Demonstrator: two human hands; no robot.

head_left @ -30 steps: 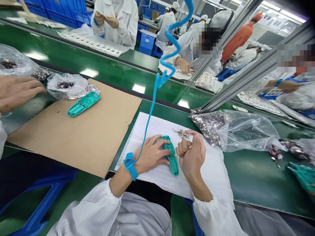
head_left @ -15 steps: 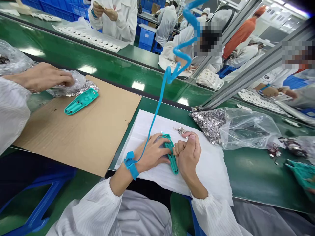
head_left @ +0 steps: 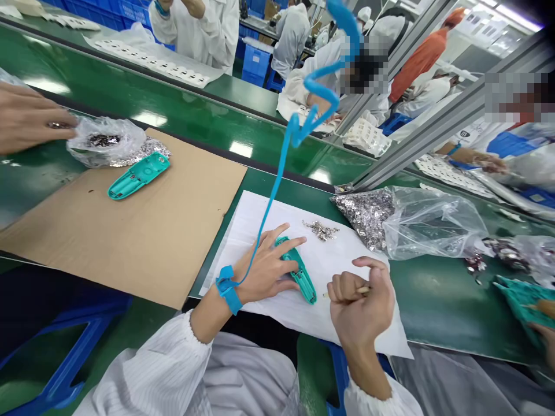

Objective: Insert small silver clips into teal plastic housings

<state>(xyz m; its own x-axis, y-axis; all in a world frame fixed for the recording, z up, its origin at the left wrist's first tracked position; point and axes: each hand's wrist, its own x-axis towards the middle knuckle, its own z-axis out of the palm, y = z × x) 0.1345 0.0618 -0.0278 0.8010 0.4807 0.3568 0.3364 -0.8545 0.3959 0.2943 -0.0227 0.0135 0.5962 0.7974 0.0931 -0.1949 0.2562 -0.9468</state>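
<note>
My left hand (head_left: 265,267), with a blue wrist strap (head_left: 229,290), has its fingers spread over a teal plastic shell half (head_left: 307,285). The fingertips rest on or just above the shell, which lies open side up on white paper (head_left: 260,215). To the right of the shell, my right hand (head_left: 363,306) is closed around a thin pale stick (head_left: 363,290); its tip pokes out toward the shell, and most of it is hidden in the fist. A small heap of shiny metal parts (head_left: 323,230) lies on the paper above both hands.
Right of the paper lies a clear bag of metal pieces (head_left: 366,214). On brown cardboard (head_left: 173,231) at left sits another teal shell half (head_left: 139,176), near a smaller bag (head_left: 108,141). A co-worker's hand (head_left: 32,120) is at far left. A blue coiled cord (head_left: 281,162) rises from my wrist.
My right hand has moved away from the shell, to the right and slightly down. My left fingers have spread apart. The co-worker's hand at left has moved left, off the smaller bag.
</note>
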